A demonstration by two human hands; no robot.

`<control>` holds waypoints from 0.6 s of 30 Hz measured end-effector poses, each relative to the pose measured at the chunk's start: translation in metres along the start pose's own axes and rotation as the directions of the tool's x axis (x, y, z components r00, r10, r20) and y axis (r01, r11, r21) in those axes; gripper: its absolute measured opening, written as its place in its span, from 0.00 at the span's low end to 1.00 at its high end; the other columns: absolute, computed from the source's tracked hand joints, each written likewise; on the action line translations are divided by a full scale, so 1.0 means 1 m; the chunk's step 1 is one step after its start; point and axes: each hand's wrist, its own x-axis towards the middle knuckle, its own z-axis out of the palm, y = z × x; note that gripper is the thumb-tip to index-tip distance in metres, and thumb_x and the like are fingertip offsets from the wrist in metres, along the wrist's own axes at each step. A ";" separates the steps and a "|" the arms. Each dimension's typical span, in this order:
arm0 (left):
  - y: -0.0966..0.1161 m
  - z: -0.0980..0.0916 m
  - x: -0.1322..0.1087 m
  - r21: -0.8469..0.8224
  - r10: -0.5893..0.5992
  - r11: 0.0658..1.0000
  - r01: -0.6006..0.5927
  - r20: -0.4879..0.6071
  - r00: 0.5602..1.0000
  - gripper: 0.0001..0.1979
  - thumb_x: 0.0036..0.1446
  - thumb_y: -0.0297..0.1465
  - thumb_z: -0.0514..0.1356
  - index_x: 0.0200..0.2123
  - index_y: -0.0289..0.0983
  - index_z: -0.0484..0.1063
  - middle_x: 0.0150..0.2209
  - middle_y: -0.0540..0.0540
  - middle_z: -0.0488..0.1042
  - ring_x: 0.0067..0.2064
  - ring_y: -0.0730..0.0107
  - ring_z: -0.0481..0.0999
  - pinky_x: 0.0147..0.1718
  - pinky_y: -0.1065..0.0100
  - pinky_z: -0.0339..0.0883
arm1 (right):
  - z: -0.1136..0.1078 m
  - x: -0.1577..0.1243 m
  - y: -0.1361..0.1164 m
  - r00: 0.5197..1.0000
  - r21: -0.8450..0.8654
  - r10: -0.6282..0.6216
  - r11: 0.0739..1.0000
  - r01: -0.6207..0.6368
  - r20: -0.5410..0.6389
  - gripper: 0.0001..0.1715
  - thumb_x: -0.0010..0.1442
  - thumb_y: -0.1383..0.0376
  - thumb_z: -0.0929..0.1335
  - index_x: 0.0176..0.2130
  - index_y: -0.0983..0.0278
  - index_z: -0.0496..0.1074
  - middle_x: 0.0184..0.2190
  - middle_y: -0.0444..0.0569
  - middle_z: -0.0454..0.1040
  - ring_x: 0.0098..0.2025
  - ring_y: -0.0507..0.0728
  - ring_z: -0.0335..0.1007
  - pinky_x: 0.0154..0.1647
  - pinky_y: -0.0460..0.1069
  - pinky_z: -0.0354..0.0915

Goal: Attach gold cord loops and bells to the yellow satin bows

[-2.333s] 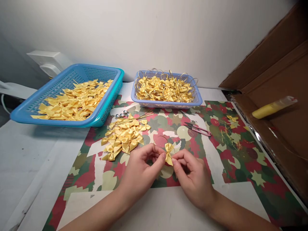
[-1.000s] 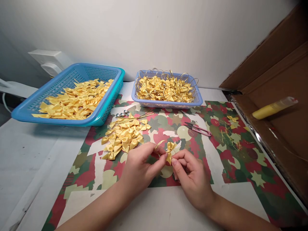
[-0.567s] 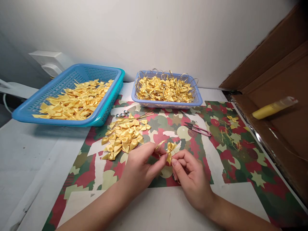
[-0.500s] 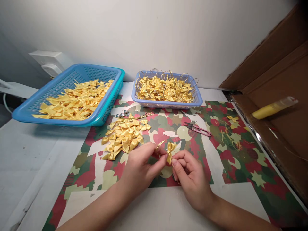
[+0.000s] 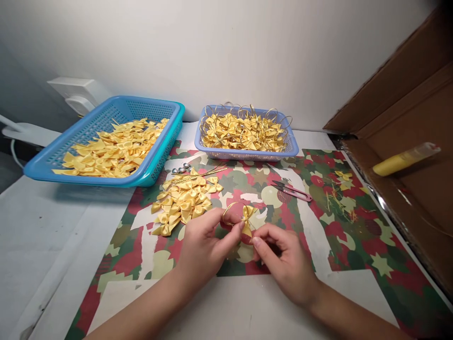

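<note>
My left hand pinches a yellow satin ribbon bow at its middle between thumb and finger. A thin gold cord loops up from the bow over the left fingers. At the bow's lower tail, the thumb and forefinger of my right hand are pressed together; its other fingers curl under. Left of the hands lies a pile of yellow bows on the patterned paper. Several gold cords lie across the top of that pile, beside a few small silver bells.
Pink-handled thread snips lie right of centre. A blue basket of bows stands back left; a smaller lilac basket holds bows with cord loops. Thread scraps lie at right, near a cardboard box and a yellow tube.
The bow has tilted and shifted slightly left in my left fingers, and the gold loop shows wider. The right fingertips remain by the bow's lower tail.
</note>
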 end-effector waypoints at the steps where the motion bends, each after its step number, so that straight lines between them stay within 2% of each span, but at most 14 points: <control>1: 0.000 0.000 0.000 0.007 -0.007 1.000 0.007 -0.008 1.000 0.07 0.55 0.26 0.61 0.25 0.36 0.71 0.22 0.53 0.74 0.23 0.77 0.71 0.25 0.76 0.66 | -0.001 0.001 0.000 1.000 -0.049 -0.016 0.999 0.016 -0.001 0.13 0.64 0.62 0.63 0.29 0.64 0.67 0.19 0.42 0.65 0.22 0.49 0.60 0.23 0.44 0.56; 3: -0.001 0.000 -0.001 0.001 -0.008 1.000 0.008 -0.004 1.000 0.07 0.55 0.26 0.61 0.25 0.36 0.72 0.22 0.53 0.74 0.24 0.77 0.71 0.25 0.76 0.66 | -0.001 0.002 -0.001 0.999 -0.091 -0.034 0.995 0.033 -0.008 0.14 0.64 0.62 0.62 0.28 0.64 0.67 0.19 0.42 0.64 0.22 0.49 0.58 0.22 0.45 0.54; 7: -0.002 0.003 -0.005 -0.073 -0.020 0.997 0.024 0.053 0.998 0.06 0.55 0.26 0.61 0.26 0.36 0.73 0.24 0.51 0.76 0.26 0.76 0.73 0.27 0.75 0.67 | 0.002 0.003 -0.001 0.999 -0.069 -0.039 0.997 0.038 -0.012 0.15 0.65 0.61 0.62 0.28 0.64 0.68 0.19 0.42 0.64 0.22 0.49 0.59 0.23 0.45 0.56; 9: -0.001 0.006 -0.005 -0.151 -0.078 0.985 0.088 0.071 0.994 0.05 0.55 0.27 0.61 0.27 0.36 0.72 0.25 0.50 0.75 0.27 0.75 0.73 0.28 0.74 0.68 | 0.002 0.003 -0.001 0.999 -0.069 -0.045 0.997 0.043 -0.025 0.15 0.65 0.62 0.62 0.28 0.64 0.68 0.19 0.41 0.64 0.22 0.49 0.59 0.22 0.45 0.56; 11: -0.001 0.007 -0.004 -0.273 -0.194 0.940 0.206 0.071 0.978 0.03 0.55 0.30 0.61 0.30 0.36 0.72 0.28 0.49 0.75 0.29 0.74 0.74 0.29 0.74 0.69 | 0.002 0.003 0.000 0.997 -0.089 -0.058 0.995 0.054 -0.053 0.14 0.65 0.62 0.63 0.29 0.64 0.68 0.19 0.41 0.64 0.21 0.48 0.58 0.22 0.44 0.56; 14: 0.000 0.007 0.001 -0.412 -0.376 0.804 0.429 0.208 0.903 0.08 0.55 0.35 0.61 0.30 0.35 0.72 0.27 0.49 0.74 0.28 0.73 0.74 0.27 0.74 0.69 | 0.001 0.003 0.003 0.990 -0.155 -0.110 0.983 0.095 -0.087 0.13 0.64 0.64 0.63 0.29 0.64 0.69 0.18 0.41 0.64 0.20 0.48 0.58 0.20 0.44 0.55; 16: 0.001 0.006 0.003 -0.432 -0.425 0.721 0.541 0.341 0.838 0.12 0.55 0.38 0.62 0.26 0.34 0.72 0.23 0.50 0.72 0.26 0.74 0.72 0.26 0.74 0.67 | 0.002 0.003 0.004 0.981 -0.216 -0.172 0.965 0.149 -0.090 0.12 0.65 0.66 0.62 0.30 0.64 0.70 0.20 0.42 0.68 0.21 0.48 0.59 0.21 0.44 0.55; 18: 0.001 0.005 0.005 -0.452 -0.438 0.669 0.590 0.401 0.804 0.14 0.53 0.39 0.63 0.24 0.34 0.72 0.21 0.50 0.71 0.25 0.75 0.70 0.25 0.74 0.66 | 0.002 0.004 0.006 0.965 -0.289 -0.245 0.934 0.210 -0.091 0.12 0.64 0.68 0.62 0.31 0.64 0.71 0.22 0.43 0.72 0.22 0.49 0.62 0.23 0.45 0.57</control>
